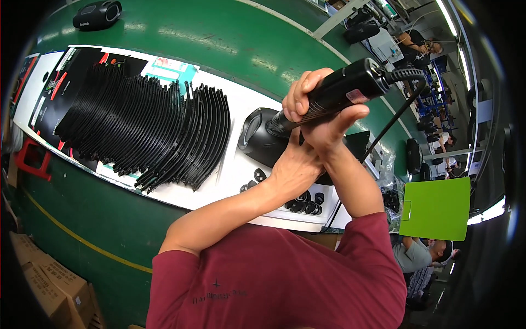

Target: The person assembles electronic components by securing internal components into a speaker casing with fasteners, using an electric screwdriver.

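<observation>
My right hand [323,109] is shut around a black electric screwdriver [342,90]. The tool is tilted, and its tip points down into a black oval plastic housing [257,134]. A coiled black cord [408,77] leaves the tool's back end. My left hand [293,164] lies just under the right one, against the housing's right side. Its fingers are hidden, so its grip does not show. The housing rests on a white board [230,175]. Small black round parts [307,205] lie on the board near my left wrist.
A long fanned row of curved black plastic strips [148,126] fills the board's left part. A black speaker [97,13] stands on the green surface [219,38] at the back. Cardboard boxes [44,279] sit lower left. A bright green sheet [435,208] and other workers are at the right.
</observation>
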Motion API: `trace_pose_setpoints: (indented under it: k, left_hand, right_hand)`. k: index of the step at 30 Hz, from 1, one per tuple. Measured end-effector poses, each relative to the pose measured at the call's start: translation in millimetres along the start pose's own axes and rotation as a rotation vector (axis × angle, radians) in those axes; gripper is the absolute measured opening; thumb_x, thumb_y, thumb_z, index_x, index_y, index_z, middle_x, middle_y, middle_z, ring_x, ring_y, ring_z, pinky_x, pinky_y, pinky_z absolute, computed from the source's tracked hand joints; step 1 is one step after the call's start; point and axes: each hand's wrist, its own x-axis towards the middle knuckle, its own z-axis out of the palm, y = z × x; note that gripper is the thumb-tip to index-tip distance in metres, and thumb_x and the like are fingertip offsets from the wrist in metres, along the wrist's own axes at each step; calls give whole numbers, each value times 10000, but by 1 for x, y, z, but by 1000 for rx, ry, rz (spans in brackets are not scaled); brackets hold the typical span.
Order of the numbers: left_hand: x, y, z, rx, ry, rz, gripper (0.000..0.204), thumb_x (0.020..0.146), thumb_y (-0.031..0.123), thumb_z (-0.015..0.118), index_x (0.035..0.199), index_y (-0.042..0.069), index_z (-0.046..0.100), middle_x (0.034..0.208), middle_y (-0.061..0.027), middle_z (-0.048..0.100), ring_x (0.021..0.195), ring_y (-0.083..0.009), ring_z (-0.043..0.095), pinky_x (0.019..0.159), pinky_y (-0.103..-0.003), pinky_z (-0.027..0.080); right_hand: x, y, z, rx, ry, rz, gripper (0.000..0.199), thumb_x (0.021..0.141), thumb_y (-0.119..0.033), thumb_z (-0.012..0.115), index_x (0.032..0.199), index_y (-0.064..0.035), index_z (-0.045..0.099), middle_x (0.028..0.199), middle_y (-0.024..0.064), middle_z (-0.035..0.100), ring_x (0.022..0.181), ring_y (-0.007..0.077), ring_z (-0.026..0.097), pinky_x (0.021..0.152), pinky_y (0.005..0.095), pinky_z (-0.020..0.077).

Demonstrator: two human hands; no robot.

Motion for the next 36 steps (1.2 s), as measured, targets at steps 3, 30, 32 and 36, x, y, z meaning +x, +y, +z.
trace_pose_setpoints:
  k: [3, 30, 32, 36]
  left_hand:
    - [-6, 0, 1, 100, -64, 42, 608, 927, 245, 626, 1495, 70, 494, 1528, -183, 460, 1496, -383, 349, 1196, -683, 234]
    - [53, -11, -28, 156, -467, 61, 509, 838, 290, 804, 1253, 39, 648, 1154, -133, 685, 1113, -322, 627, 966, -453, 458]
    - [66, -15, -29, 58, -578, 14, 462, 829, 262, 808, 1201, 27, 669, 1130, -142, 696, 1101, -341, 641, 957, -450, 481]
    - [90, -20, -25, -159, -740, -94, 424, 771, 167, 845, 1121, -31, 713, 1196, -156, 718, 1060, -372, 686, 925, -415, 531]
  right_hand:
    - [3, 3, -1, 17, -47, 7, 986, 721, -944, 554, 1064, -20, 571, 736, 41, 557, 647, 140, 542, 601, 294, 472]
    - [-370, -58, -233, -247, 1537, 265, 280, 1020, -279, 664, 1176, -98, 519, 986, 47, 597, 745, 178, 599, 552, 380, 547]
    - [-393, -35, -237, -289, 1512, 350, 276, 1006, -224, 669, 1184, -71, 524, 992, 57, 582, 768, 173, 614, 566, 371, 562]
    - [-428, 3, -263, -704, 1421, 394, 458, 976, -209, 713, 1350, 0, 551, 1110, 100, 606, 859, 192, 641, 749, 355, 546]
